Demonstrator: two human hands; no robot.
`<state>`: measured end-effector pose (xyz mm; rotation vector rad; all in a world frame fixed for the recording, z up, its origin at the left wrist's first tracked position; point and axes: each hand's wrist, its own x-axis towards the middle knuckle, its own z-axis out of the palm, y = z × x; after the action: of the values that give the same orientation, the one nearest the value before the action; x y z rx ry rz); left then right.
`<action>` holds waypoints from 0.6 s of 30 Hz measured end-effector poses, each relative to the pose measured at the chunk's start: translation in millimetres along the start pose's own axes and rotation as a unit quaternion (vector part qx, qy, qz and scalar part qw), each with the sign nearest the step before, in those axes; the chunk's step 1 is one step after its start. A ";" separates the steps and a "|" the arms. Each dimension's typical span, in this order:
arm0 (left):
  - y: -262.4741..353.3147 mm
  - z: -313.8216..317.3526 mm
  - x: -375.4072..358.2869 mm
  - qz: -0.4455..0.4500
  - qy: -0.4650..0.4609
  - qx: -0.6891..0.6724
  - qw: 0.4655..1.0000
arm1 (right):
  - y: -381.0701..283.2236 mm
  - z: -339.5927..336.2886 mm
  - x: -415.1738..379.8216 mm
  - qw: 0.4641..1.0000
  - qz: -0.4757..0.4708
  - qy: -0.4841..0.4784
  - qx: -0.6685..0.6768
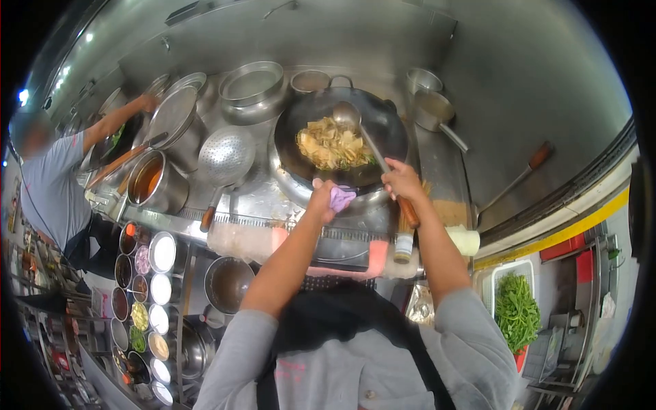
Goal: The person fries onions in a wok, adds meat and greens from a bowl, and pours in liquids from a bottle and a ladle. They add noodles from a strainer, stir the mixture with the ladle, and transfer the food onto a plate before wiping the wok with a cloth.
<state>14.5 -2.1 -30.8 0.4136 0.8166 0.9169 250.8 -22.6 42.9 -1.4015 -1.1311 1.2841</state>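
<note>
A large black wok (294, 116) sits on the stove in front of me, with cooked sliced food (331, 145) heaped in it. My left hand (324, 199) is closed around a purple cloth (342, 197) at the wok's near rim; the cloth covers what is beneath. My right hand (402, 180) grips the shaft of a ladle (372, 147) that has a wooden handle end. The ladle's bowl lies inside the wok, against the far side of the food.
A perforated skimmer (226, 157) lies left of the wok, near a pot of reddish-brown liquid (146, 179). Saucepans (433, 111) stand at the back right. Seasoning bowls (162, 252) line the lower left. A co-worker (58, 181) reaches across the far-left stove. Leafy greens (516, 311) fill a basket at right.
</note>
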 end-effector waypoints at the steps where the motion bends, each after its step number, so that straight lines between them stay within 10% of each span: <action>1: 0.4 0.2 -0.3 0.006 -0.005 0.003 1.000 | -3.4 0.4 5.6 1.000 0.003 0.003 0.025; 15: 1.6 2.5 -2.7 -0.011 -0.003 -0.006 1.000 | -12.7 20.2 57.9 0.935 -0.089 -0.123 -0.321; 18: 2.7 1.0 -1.3 -0.015 -0.017 -0.004 1.000 | -3.5 -11.2 46.5 0.815 -0.344 -0.136 -0.446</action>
<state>13.4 -1.7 -27.9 0.4090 0.7858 0.8825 263.8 23.4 38.7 -1.1933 -2.3656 0.3908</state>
